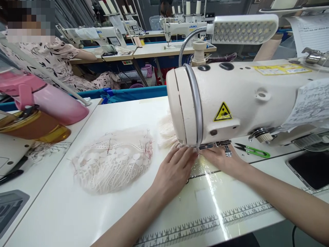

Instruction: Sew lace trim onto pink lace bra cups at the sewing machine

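A person works bare-handed at a sewing machine (241, 92), both forearms reaching across a white table (64, 212) whose near edge carries a printed ruler scale (205, 223). A dark-screened phone (309, 168) lies beyond the right forearm. The left hand (177, 166) rests palm down beside the needle area, fingers together and bent slightly; whether they pinch anything cannot be told. The right hand (222, 158) reaches under the machine's head from the other side, its fingertips partly hidden, so its grip cannot be told either. Cream ruffled fabric (166, 132) lies just beyond the left hand's knuckles and fingers, running back along the left side of the machine's head, which hides part of it. Green-handled snips (257, 151) lie to the right of the right hand. Well apart from the left hand, to its left, sits a heap of cream lace pieces (113, 163) with reddish threads. Farther back lies a pink bottle (51, 97); beyond it, a co-worker in a patterned top (56, 56) sits near more sewing machines (180, 29).
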The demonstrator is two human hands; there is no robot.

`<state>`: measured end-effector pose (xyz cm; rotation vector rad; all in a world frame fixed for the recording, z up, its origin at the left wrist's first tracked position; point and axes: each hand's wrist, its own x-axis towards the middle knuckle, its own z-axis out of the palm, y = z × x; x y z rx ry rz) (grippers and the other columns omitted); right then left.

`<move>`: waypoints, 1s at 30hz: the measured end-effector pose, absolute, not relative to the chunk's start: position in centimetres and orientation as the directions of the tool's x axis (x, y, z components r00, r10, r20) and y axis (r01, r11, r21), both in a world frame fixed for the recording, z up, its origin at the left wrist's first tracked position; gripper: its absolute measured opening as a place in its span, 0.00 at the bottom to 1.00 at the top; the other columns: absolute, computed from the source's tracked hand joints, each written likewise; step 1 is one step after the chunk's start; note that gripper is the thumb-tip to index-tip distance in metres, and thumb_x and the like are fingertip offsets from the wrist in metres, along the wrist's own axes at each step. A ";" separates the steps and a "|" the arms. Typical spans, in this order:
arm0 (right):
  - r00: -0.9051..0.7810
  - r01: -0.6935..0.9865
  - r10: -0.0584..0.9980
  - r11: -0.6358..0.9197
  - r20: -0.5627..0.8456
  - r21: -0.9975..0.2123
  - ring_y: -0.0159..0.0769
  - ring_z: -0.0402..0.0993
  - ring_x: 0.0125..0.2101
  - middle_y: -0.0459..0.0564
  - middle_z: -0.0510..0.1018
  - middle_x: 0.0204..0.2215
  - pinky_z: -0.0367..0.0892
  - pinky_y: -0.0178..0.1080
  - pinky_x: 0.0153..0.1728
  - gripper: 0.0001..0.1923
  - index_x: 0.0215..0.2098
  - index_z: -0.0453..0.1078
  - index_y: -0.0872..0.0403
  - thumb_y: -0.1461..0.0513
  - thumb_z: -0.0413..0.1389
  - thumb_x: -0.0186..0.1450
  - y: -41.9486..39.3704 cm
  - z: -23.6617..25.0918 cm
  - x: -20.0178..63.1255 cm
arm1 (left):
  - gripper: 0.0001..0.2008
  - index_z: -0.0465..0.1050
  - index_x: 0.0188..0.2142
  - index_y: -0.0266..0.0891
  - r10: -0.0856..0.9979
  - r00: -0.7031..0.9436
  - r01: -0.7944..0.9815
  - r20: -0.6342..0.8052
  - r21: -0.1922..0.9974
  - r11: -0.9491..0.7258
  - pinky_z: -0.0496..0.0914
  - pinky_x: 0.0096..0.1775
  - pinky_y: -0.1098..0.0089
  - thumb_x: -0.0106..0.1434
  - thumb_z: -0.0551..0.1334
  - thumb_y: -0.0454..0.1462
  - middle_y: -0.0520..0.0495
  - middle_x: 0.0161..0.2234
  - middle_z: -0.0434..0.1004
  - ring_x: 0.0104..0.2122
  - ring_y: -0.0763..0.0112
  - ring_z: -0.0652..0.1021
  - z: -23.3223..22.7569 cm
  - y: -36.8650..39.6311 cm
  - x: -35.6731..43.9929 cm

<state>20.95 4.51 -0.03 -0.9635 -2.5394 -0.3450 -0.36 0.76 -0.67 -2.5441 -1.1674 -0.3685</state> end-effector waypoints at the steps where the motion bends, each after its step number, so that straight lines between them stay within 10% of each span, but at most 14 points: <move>1: -0.691 0.670 0.563 0.735 0.454 0.108 0.33 0.74 0.33 0.44 0.78 0.42 0.66 0.44 0.42 0.22 0.49 0.70 0.46 0.73 0.47 0.63 4.4 0.0 20.9 | 0.19 0.64 0.57 0.35 0.662 0.661 0.744 0.352 -0.197 -0.638 0.64 0.57 0.60 0.67 0.51 0.32 0.44 0.56 0.69 0.55 0.62 0.69 -0.7 0.7 -0.4; 8: -0.676 0.671 0.516 0.726 0.526 0.149 0.34 0.74 0.33 0.44 0.79 0.39 0.61 0.42 0.43 0.14 0.46 0.72 0.47 0.53 0.49 0.68 4.1 -0.9 21.0 | 0.20 0.63 0.57 0.31 0.693 0.627 0.773 0.355 -0.173 -0.610 0.65 0.57 0.58 0.68 0.51 0.36 0.41 0.55 0.70 0.54 0.61 0.71 -0.3 0.4 -0.3; 30: -0.661 0.719 0.596 0.676 0.455 0.159 0.38 0.74 0.35 0.50 0.78 0.40 0.62 0.43 0.42 0.22 0.54 0.67 0.48 0.49 0.46 0.68 4.0 -1.0 20.1 | 0.18 0.68 0.52 0.31 0.728 0.570 0.815 0.381 -0.149 -0.560 0.67 0.55 0.57 0.68 0.53 0.38 0.40 0.51 0.74 0.51 0.58 0.74 -0.1 0.9 0.0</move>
